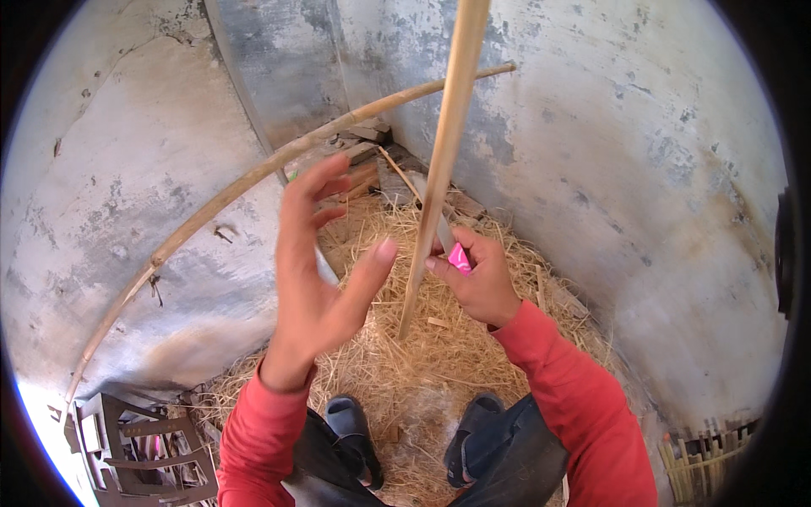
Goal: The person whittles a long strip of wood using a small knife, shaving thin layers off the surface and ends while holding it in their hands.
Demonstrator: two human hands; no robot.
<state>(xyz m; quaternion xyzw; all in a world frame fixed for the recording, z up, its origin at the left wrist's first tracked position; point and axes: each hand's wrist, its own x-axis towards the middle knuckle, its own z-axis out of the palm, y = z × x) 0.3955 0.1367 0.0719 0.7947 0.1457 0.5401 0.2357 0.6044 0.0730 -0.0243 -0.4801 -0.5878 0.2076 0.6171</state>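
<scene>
My right hand is closed around the pink handle of a knife, whose pale blade points up behind a long bamboo pole. The pole rises steeply from above the straw to the top edge, narrowing at its lower end. My right thumb lies right beside it; whether it presses on the pole I cannot tell. To the left of the pole, my left hand is raised with its fingers apart and nothing in it.
A long curved bamboo pole leans across the worn walls. Straw and shavings cover the floor around my sandals. At lower left stands a dark slatted chair. Bundled sticks are at lower right, and boards and rubble fill the corner.
</scene>
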